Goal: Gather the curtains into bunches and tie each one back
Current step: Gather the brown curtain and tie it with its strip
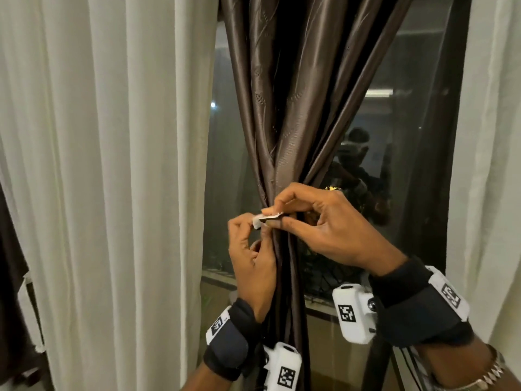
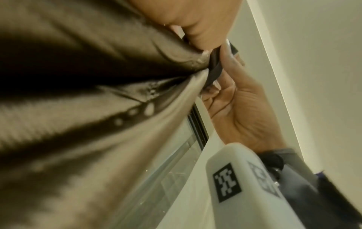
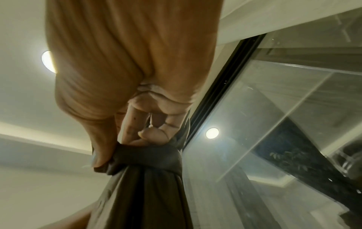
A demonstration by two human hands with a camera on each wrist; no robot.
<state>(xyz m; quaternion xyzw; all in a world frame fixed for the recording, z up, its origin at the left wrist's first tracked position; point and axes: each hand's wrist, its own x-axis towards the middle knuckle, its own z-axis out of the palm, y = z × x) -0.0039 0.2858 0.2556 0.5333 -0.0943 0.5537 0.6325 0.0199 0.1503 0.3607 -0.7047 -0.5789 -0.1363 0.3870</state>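
A shiny brown curtain (image 1: 284, 108) hangs in front of the window, gathered into a tight bunch at its waist. A dark tie-back strap (image 3: 149, 156) wraps round that bunch. The strap's end (image 1: 266, 218) shows a pale patch on its inner face. My left hand (image 1: 251, 249) pinches that end from the left. My right hand (image 1: 315, 221) pinches the strap from the right, its thumb and fingers curled against the bunch. In the left wrist view the strap (image 2: 214, 69) runs between the brown curtain (image 2: 98, 108) and the right hand (image 2: 235, 108).
A white curtain (image 1: 112, 179) hangs at the left and another white curtain (image 1: 490, 136) at the far right. Dark window glass (image 1: 394, 136) sits behind the bunch, with a sill (image 1: 318, 311) below. A dark cloth edge (image 1: 11, 277) shows at far left.
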